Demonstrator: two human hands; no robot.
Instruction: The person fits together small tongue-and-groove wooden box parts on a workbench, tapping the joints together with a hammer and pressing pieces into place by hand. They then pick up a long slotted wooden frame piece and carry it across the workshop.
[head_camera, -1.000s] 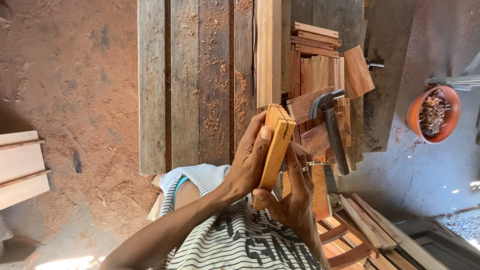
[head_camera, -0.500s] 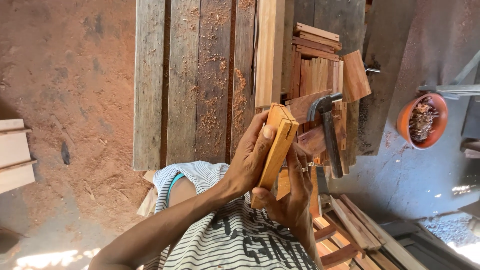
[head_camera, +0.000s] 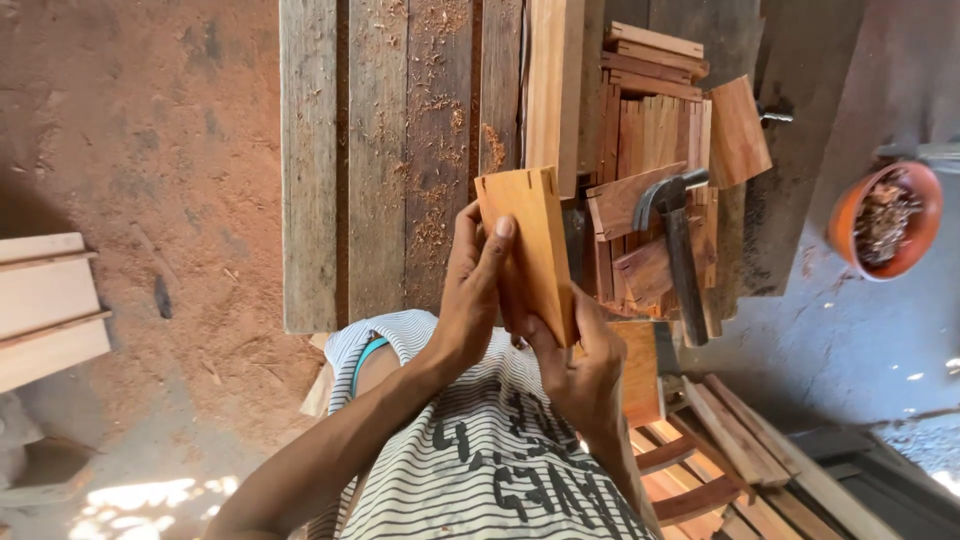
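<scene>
Hands meet on a small notched wooden board (head_camera: 530, 250), lifted above the plank workbench (head_camera: 400, 150). Left hand (head_camera: 475, 290) wraps its near edge, index finger flat along the face; right hand (head_camera: 580, 370) clamps the lower corner from beneath. It looks like an inspection step, with the slots at the end past the fingertips. A claw hammer (head_camera: 680, 250) rests on wood offcuts (head_camera: 650, 130) beyond the right knuckles, an orange bowl of nails (head_camera: 885, 220) farther off. Any next move calls for a steady grip.
</scene>
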